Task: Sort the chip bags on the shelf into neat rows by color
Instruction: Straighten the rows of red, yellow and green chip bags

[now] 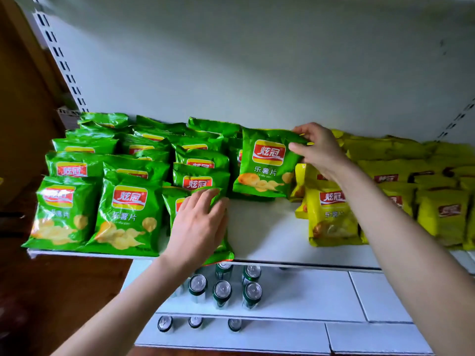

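Chip bags (128, 214) on shelf (267, 235), cans (222, 291) below

Glossy green foil chip bag propped at mid-shelf (267, 165): red panel with yellow border, white characters 炫冠. Beneath it, white 乐薯片. Small Latin print under that is too fine to read.
Glossy green foil chip bag at the front edge (126, 214): same 炫冠 panel, same 乐薯片.
Overlapped green foil bag behind (198, 181): 炫冠 only, the rest is covered.
Glossy yellow foil chip bag (331, 219): 炫冠 on red, 乐薯 below, third character covered.

1 head-worn camera looks forward and down, close over the shelf (267, 235) front.
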Demonstrator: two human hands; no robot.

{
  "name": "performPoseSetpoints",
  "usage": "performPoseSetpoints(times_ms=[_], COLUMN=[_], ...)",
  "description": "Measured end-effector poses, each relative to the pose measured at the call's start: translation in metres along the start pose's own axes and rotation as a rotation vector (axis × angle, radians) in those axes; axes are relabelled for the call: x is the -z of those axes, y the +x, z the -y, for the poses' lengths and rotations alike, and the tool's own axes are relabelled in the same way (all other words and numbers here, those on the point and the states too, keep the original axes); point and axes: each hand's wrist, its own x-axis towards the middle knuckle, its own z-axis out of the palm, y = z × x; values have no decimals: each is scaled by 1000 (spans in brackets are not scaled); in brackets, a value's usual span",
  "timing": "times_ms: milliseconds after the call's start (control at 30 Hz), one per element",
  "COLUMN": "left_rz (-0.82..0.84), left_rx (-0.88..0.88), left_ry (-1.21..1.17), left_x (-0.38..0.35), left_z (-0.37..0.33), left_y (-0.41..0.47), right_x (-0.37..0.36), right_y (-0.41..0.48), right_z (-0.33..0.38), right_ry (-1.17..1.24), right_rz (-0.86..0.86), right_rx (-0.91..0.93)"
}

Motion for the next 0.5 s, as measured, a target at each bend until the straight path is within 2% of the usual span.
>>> performPoseSetpoints(times_ms=[267,500], left_rz=[257,264], left_rx=[-27,-33], left_ry=[91,100], left_x=[-14,-19], left_z=[22,25], left_y=[-48,-49], right_x=[-62,-63], right_y=[8,-9], right_z=[-39,-37], right_ry=[-371,-499], right_rz=[-71,-77], right_rx=[42,142])
